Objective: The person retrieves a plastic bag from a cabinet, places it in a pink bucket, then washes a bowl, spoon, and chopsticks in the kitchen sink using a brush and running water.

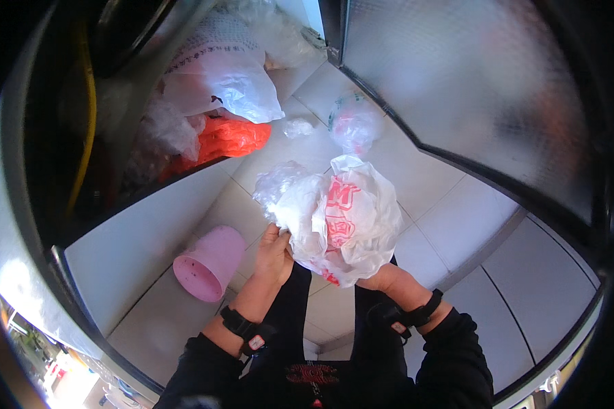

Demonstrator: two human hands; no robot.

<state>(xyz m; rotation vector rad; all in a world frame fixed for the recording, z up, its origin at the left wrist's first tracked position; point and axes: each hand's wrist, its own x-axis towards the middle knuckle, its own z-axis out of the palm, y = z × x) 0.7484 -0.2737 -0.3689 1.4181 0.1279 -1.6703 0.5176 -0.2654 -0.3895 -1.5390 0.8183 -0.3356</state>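
A crumpled bundle of white plastic bags (365,232) with red print hangs between my hands, above the floor and in front of my knees. On its left side, the fingers of my left hand (274,258) close round the edge of the bundle. At its lower right, my right hand (382,278) grips the bundle from beneath; the plastic hides most of its fingers. A clearer, wrinkled plastic bag (280,183) bulges out at the bundle's upper left. What lies inside the bundle cannot be made out.
A pink bin (211,262) lies tipped on the tiles at left. Beyond the bundle are a plastic bag (356,123) and a white scrap (298,127). White bags (232,82) and an orange bag (232,138) fill the upper left. A frosted panel (471,88) stands at upper right.
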